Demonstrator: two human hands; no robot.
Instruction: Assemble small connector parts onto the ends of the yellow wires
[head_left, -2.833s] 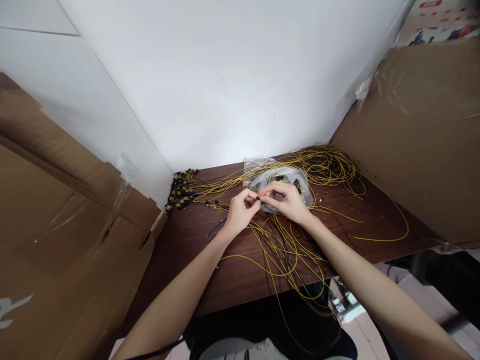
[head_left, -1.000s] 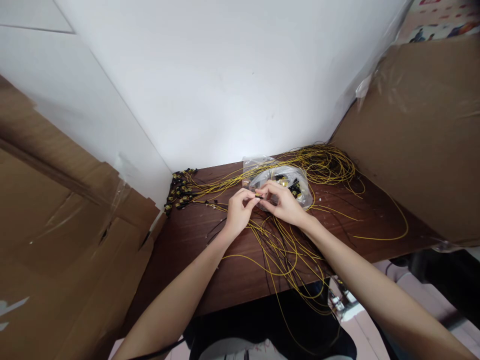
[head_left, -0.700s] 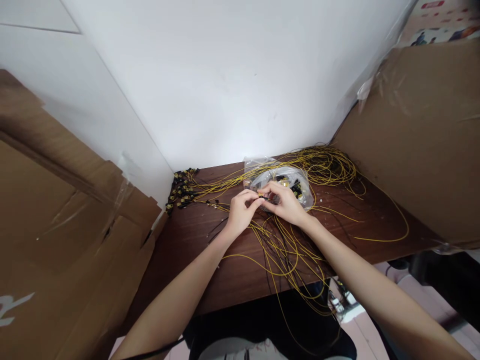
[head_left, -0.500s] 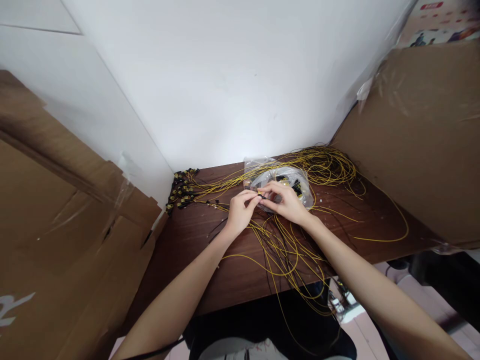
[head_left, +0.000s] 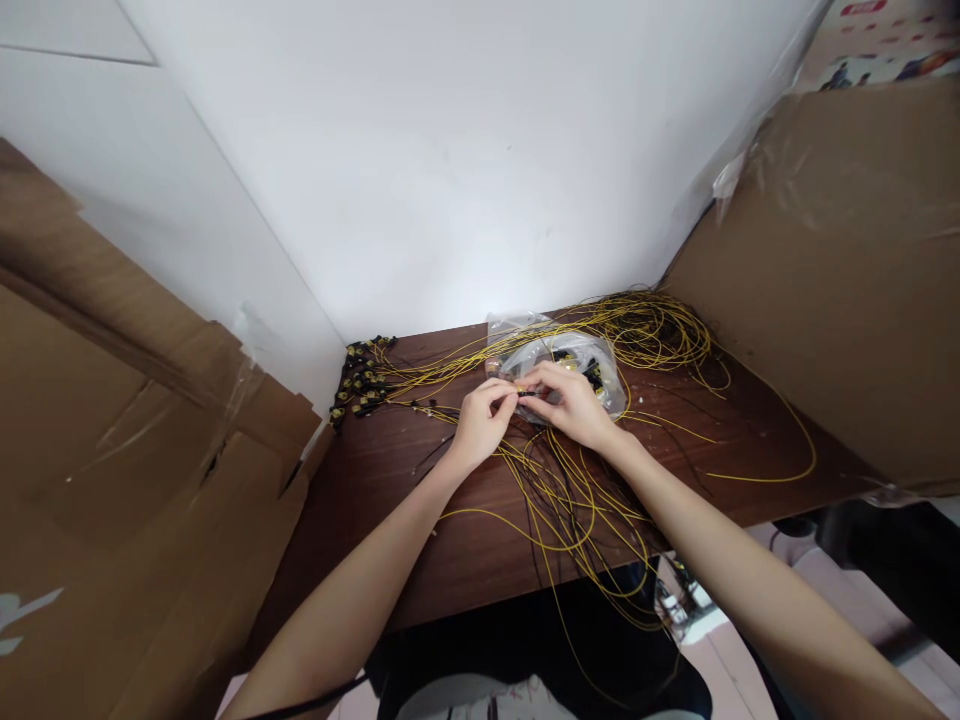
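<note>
My left hand (head_left: pixel 484 420) and my right hand (head_left: pixel 566 402) meet above the table, fingertips almost touching. Between them is a small black and yellow connector (head_left: pixel 527 394), pinched from both sides and mostly covered by the fingers. Just behind my right hand lies a clear plastic bag (head_left: pixel 611 385) with black and yellow parts in it. Under and in front of the hands spreads a loose bunch of yellow and black wires (head_left: pixel 559 500), some drooping over the table's front edge. Whether a wire joins the held connector cannot be made out.
Along the back, a long bundle of yellow wires (head_left: pixel 652 330) coils at the right, its black and yellow connector ends (head_left: pixel 364 375) gathered at the left. Cardboard boxes flank the brown table (head_left: pixel 360 560) on the left (head_left: pixel 150 450) and right (head_left: pixel 840 270). A white wall (head_left: pixel 450 180) closes the back.
Both hands stay in nearly the same place. The fingers have shifted slightly around the connector, and a bit more of its black part shows between them.
</note>
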